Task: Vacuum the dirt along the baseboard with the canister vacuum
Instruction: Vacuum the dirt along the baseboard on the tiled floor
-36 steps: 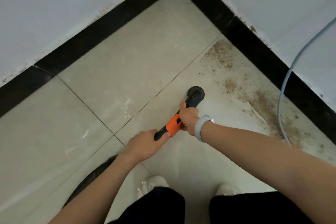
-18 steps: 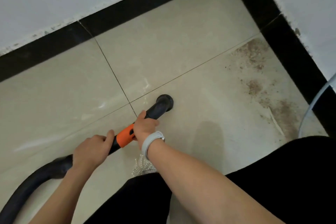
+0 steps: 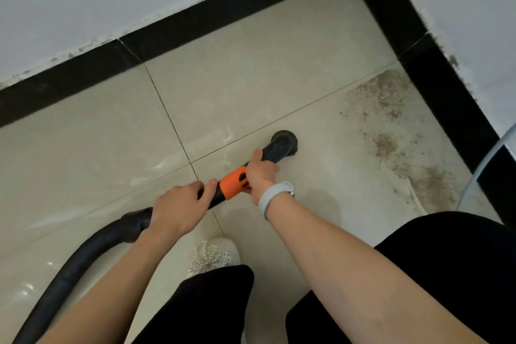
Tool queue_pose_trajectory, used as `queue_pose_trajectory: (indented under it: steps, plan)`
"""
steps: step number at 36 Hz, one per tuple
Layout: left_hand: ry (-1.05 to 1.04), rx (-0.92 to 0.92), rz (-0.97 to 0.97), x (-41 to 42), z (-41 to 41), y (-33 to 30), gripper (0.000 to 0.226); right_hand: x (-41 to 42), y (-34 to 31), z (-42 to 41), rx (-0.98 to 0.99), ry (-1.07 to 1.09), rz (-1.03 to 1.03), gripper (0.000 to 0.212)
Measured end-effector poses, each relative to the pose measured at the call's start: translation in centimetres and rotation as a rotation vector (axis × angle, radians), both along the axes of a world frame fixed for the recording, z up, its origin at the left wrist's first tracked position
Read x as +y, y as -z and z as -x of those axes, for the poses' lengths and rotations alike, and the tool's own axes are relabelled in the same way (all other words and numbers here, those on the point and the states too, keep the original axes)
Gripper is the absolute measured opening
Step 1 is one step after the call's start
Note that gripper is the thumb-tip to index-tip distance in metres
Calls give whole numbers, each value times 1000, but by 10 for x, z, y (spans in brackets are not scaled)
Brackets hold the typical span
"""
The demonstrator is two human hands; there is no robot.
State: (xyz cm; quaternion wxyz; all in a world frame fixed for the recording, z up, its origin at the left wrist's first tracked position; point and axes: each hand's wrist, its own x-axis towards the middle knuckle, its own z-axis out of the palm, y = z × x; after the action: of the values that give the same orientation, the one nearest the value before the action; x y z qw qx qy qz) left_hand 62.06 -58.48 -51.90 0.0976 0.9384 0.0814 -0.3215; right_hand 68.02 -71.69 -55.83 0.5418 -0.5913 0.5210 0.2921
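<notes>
Both hands, left (image 3: 178, 208) and right (image 3: 261, 173), kept clamping the black orange-collared vacuum wand (image 3: 231, 186); its round nozzle (image 3: 284, 144) had edged toward the brown dirt (image 3: 391, 131) by the black baseboard (image 3: 435, 78).

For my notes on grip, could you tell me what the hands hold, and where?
Both grip the vacuum wand: left hand behind the orange collar, right hand ahead of it, near the nozzle.

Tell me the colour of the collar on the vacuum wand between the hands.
Orange collar on a black wand, clearest in the head view.
</notes>
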Motion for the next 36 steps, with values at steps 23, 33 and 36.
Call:
queue_pose_trajectory:
  steps: [23, 33, 36]
  plan:
    - [143, 91, 202, -128, -81, -26, 57, -134, -6, -53, -44, 153, -169, 40]
    - [99, -52, 179, -113, -118, -5, 52, -104, 10, -99, -199, 495, -338, 51]
    - [40, -60, 257, -116, -128, 9, 52, -109, 14, -111, -241, 545, -366, 36]
